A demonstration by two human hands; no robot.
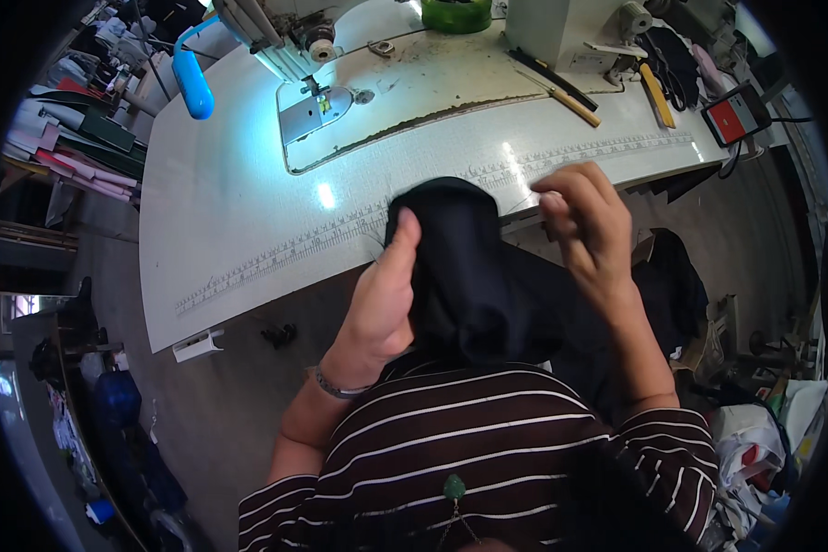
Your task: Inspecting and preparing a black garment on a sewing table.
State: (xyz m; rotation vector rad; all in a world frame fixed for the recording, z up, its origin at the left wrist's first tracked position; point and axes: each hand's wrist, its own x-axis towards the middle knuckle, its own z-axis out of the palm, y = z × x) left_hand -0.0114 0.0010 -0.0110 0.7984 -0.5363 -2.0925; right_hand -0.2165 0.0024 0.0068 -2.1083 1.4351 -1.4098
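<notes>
Gripping the black cloth (pixel 460 276) at its left edge, the left hand (pixel 384 299) lays its thumb over the fabric, its other fingers hidden behind. The right hand (pixel 591 230) is raised apart to the right, its fingers curled inward toward the thumb; whether they pinch anything I cannot tell. The bunched cloth is between the striped shirt (pixel 460 414) and the sewing machine (pixel 317 55), overlapping the white table's (pixel 239 221) front edge.
</notes>
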